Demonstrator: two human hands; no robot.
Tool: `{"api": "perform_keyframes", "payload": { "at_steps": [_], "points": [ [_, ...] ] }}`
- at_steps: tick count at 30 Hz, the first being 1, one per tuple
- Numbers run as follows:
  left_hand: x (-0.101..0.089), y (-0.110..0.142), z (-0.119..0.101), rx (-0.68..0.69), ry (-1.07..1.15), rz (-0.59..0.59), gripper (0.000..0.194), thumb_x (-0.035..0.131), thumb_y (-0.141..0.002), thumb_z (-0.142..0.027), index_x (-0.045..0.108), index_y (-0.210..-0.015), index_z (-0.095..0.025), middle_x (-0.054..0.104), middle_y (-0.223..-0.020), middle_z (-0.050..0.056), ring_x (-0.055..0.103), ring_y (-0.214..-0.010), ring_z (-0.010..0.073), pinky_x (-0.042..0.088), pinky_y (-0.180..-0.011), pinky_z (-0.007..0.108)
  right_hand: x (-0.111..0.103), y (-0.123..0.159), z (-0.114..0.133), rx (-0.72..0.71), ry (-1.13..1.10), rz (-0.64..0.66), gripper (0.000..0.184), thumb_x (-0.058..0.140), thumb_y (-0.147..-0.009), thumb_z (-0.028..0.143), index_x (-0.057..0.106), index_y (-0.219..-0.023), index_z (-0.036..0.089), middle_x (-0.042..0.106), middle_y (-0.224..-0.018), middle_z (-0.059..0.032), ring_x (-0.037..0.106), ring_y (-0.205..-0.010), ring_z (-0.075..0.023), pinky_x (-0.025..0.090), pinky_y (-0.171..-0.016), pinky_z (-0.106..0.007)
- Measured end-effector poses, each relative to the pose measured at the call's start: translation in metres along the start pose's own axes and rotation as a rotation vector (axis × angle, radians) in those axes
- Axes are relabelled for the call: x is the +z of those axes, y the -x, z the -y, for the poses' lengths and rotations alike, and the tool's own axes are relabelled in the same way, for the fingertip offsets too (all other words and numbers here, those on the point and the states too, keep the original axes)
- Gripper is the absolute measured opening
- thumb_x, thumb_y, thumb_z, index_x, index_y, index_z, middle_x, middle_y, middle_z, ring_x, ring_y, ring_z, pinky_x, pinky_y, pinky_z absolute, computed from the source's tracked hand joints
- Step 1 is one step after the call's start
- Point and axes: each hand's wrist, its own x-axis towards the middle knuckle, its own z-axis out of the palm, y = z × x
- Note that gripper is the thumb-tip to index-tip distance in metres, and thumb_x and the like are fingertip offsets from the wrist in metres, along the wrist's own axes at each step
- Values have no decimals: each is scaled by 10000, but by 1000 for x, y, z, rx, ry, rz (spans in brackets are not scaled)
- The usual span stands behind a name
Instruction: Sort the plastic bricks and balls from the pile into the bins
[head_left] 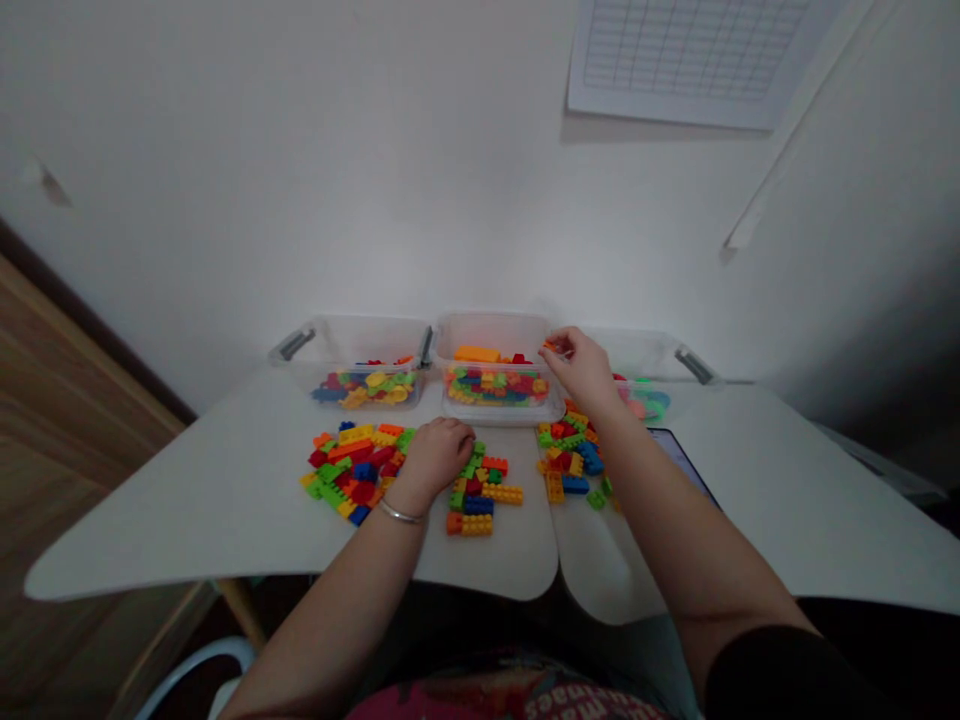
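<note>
My left hand (437, 452) rests curled on the white table among loose coloured bricks, its fingers closed over the middle pile (480, 490); what it grips is hidden. My right hand (581, 368) is raised at the right rim of the middle clear tub (496, 412), pinching a small orange brick (553, 347) over that tub. The tub is full of mixed bricks, with a long orange one (477, 354) on top. A left pile (354, 462) and a right pile (571, 455) of bricks lie on the table.
A left clear tub (352, 345) holds several bricks. A right clear tub (651, 352) holds pink and green pieces. A dark flat device (679, 455) lies by my right forearm. The wall stands just behind the tubs; a gap (556, 560) splits the table.
</note>
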Motion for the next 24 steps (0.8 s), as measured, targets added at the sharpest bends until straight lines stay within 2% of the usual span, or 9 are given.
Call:
{"api": "perform_keyframes", "payload": {
  "at_steps": [4, 9, 11, 13, 17, 18, 20, 24],
  "points": [
    [1, -1, 1, -9, 6, 3, 254, 470, -924, -254, 717, -938, -199, 724, -977, 75, 632, -948, 227, 478, -817, 331, 8, -16, -1, 13, 137, 194, 150, 677, -801, 285, 694, -918, 194, 732, -901, -58, 657, -797, -186, 498, -774, -329],
    [1, -1, 2, 19, 41, 9, 252, 467, -922, -235, 715, -932, -188, 722, -974, 79, 625, -953, 229, 482, -831, 334, 9, -26, -4, 55, 132, 293, 153, 710, -797, 283, 713, -917, 189, 745, -879, -52, 667, -772, -164, 505, -751, -296],
    [2, -1, 3, 25, 59, 6, 247, 472, -919, -228, 715, -931, -184, 723, -975, 79, 624, -956, 228, 481, -842, 333, 6, -25, -2, 46, 124, 291, 135, 700, -805, 273, 716, -908, 187, 746, -873, -52, 668, -767, -161, 506, -750, -292],
    [3, -1, 4, 32, 67, 8, 247, 474, -917, -225, 717, -931, -183, 724, -978, 78, 623, -952, 227, 481, -846, 333, 3, -19, 2, 8, 115, 236, 134, 677, -822, 267, 720, -921, 187, 747, -890, -59, 669, -789, -172, 507, -766, -305],
    [5, -3, 6, 44, 80, 14, 252, 476, -919, -240, 723, -929, -191, 728, -958, 74, 626, -938, 226, 481, -846, 333, -3, 13, 15, -187, 73, 92, 148, 630, -843, 232, 725, -946, 186, 739, -939, -73, 659, -897, -209, 493, -861, -353],
    [5, -3, 7, 44, 87, 12, 253, 476, -919, -243, 724, -931, -192, 728, -957, 74, 627, -936, 225, 481, -848, 334, -2, 25, 18, -239, 43, 132, 145, 628, -845, 226, 725, -946, 191, 738, -943, -69, 657, -899, -206, 492, -866, -350],
    [5, -3, 7, 39, 98, 10, 256, 475, -920, -246, 724, -931, -190, 730, -956, 77, 629, -926, 224, 482, -845, 337, 1, 50, 21, -318, -31, 309, 150, 618, -848, 191, 723, -955, 203, 738, -955, -54, 657, -888, -189, 499, -845, -326],
    [4, -4, 5, 35, 109, 15, 256, 477, -915, -245, 726, -917, -185, 731, -939, 81, 632, -898, 226, 484, -822, 340, 14, 89, 20, -411, 7, 606, 234, 594, -858, 128, 719, -1026, 232, 733, -1057, -33, 630, -1029, -198, 463, -946, -351]
  ]
}}
